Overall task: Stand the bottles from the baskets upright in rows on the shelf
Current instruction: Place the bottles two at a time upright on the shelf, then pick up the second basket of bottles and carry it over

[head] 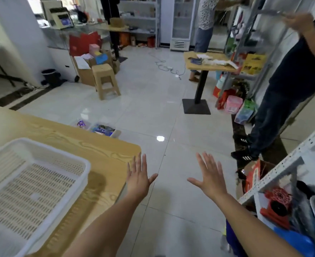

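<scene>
Left of the left hand (138, 180), a white slotted plastic basket (36, 182) sits on a honey-yellow tabletop (97, 151) with swirling wood grain. Beyond both palms the glossy floor tiles (153, 108) are off-white. Right of the right hand (211, 179), the white perforated metal shelf (283, 165) holds a red web-patterned plastic toy (279, 197) and a bright blue item (294, 242).

White basket (32, 182) on wooden table (101, 151)

floor (153, 101): glossy white tile | stool (106, 78): tan plastic | pedestal table (206, 62): wood top
</scene>
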A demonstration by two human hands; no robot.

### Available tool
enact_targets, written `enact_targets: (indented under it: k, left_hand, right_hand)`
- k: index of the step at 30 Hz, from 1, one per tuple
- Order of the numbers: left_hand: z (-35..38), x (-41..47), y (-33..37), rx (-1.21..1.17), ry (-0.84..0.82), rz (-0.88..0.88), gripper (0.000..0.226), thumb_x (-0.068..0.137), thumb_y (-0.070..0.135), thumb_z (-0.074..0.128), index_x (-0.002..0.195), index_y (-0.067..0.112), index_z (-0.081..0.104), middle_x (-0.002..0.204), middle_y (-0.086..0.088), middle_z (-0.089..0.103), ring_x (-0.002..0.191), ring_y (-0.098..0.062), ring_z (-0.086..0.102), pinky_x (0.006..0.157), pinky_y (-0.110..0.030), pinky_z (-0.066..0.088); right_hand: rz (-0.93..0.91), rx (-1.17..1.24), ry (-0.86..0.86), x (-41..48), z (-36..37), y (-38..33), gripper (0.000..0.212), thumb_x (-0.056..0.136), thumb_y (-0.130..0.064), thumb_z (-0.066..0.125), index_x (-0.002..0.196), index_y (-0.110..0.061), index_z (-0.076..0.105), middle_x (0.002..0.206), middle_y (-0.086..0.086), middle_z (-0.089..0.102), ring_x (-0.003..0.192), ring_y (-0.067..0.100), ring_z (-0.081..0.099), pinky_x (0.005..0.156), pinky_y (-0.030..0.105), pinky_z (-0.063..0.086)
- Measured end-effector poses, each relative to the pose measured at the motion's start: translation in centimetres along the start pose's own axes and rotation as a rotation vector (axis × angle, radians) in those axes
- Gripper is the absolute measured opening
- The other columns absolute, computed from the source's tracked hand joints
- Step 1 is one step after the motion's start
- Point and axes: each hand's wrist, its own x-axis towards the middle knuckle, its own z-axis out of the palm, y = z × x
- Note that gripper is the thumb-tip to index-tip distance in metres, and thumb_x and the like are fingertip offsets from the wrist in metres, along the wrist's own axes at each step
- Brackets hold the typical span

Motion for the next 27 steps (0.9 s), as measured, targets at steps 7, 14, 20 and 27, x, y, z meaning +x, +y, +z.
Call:
enact_targets:
  k: [7,14,20,27]
  left_hand:
    - [-0.2,12.8,-2.1,-0.026,0.060,-0.101,0.096,0.084,0.074,-0.003,0.151,0.011,0.023,0.158,-0.012,0.021,0.145,-0.032,0.021,0.117,-0.044,0.002]
    - [-2.8,24.9,-4.9,0.003,0.123,-0.196,0.116,0.055,0.076,-0.038,0.151,0.016,-0.013,0.159,-0.008,-0.019,0.146,-0.028,-0.017,0.113,-0.042,-0.018]
    - [-2.8,32.7,-7.0,0.030,0.087,-0.311,0.094,0.084,0.072,-0.012,0.152,0.011,0.008,0.159,-0.014,0.014,0.147,-0.029,0.003,0.116,-0.043,-0.003]
    - [-3.8,44.1,-7.6,0.025,0.100,-0.478,0.088,0.081,0.073,-0.006,0.144,0.014,-0.023,0.148,-0.006,-0.033,0.142,-0.025,-0.026,0.114,-0.041,-0.018]
  right_hand:
    - [-0.128,-0.028,-0.032,15.7,0.8,-1.8,0.095,0.082,-0.071,0.042,0.150,-0.029,-0.010,0.159,-0.003,-0.014,0.146,0.017,-0.015,0.116,0.040,-0.010]
    - [-0.218,0.012,-0.050,30.5,1.0,-4.2,0.096,0.081,-0.070,0.045,0.150,-0.030,-0.008,0.159,-0.003,-0.011,0.146,0.016,-0.014,0.116,0.039,-0.010]
    - [-0.300,0.025,-0.088,41.4,2.0,-5.0,0.098,0.077,-0.075,0.038,0.150,-0.030,-0.010,0.159,-0.004,-0.012,0.146,0.016,-0.014,0.116,0.040,-0.009]
    - [-0.424,0.057,-0.117,56.8,3.5,-5.7,0.100,0.073,-0.082,0.027,0.150,-0.031,-0.011,0.159,-0.005,-0.013,0.145,0.014,-0.016,0.117,0.040,-0.009]
